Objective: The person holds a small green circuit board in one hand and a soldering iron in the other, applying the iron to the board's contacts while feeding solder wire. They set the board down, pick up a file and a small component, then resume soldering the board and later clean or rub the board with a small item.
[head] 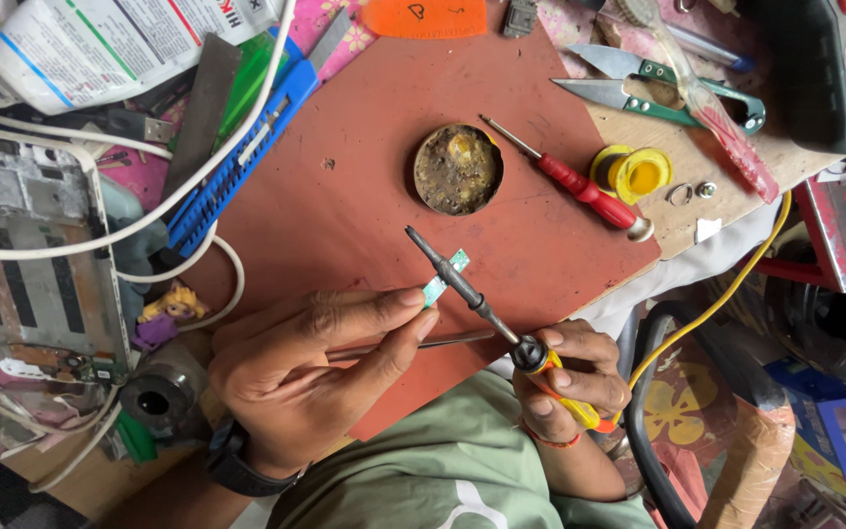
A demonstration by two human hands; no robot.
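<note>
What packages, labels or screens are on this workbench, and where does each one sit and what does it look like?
White bottle: top left, lying on its side, label with red, green and blue marks.
Orange tag: top centre, rounded, handwritten marks.
Dark meter: top right corner, screen barely in view.

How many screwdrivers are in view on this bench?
1. A red-handled screwdriver lies on the board's right edge, between the round tin and the yellow spool. Others may be buried in the clutter along the top.

Reddish-brown work board (364,147) over a cluttered wooden bench (707,167); pink floral cloth (330,24) beneath; even daylight, soft shadows.
</note>
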